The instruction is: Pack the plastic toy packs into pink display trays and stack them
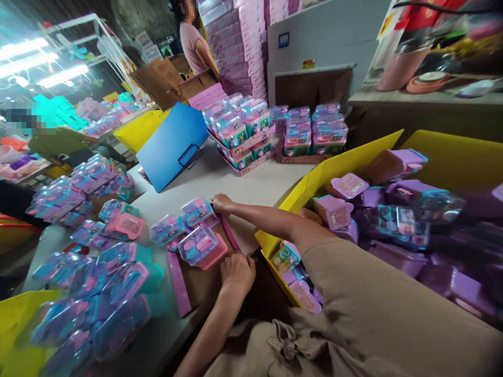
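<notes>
A shallow brown cardboard tray (198, 290) with pink edges lies on the white table in front of me. Two clear-lidded toy cases (196, 211) with blue and purple contents stand at its far end. Another clear case with a pink base (201, 245) lies tilted nearer to me. My left hand (238, 273) is closed at the tray's near right side, its fingertips hidden. At the far right corner my right hand (222, 204) has its fingers curled on the tray's rim, right beside a case.
Many loose cases (121, 324) cover the table's left side. Filled trays (251, 157) stand at the back, near a blue board (173, 146). To my right is a yellow bin (314, 178) with purple cases. A person (194, 44) stands behind.
</notes>
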